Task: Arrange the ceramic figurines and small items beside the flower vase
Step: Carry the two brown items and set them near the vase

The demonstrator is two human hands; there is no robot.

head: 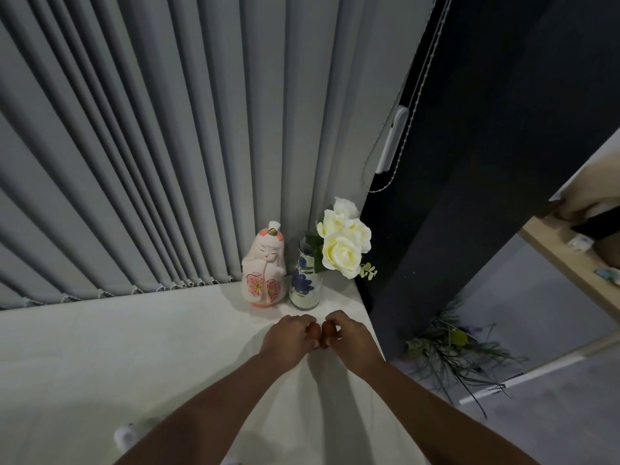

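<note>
Hiding small brown items (321,334), both hands (320,337) cupped before vase (304,286).

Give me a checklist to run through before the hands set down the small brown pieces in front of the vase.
1. Both hands grip the small brown pieces: left hand and right hand meet around the small brown pieces: ok.
2. What the pieces are: mostly hidden by fingers: cannot tell.
3. Vase upright: ok.
4. Doll figurine upright, left of the vase, near it: ok.
5. Bare tabletop in front of the vase for placing: ok.
6. Margin from the table's right edge: hands work close to it: not ok.
</note>
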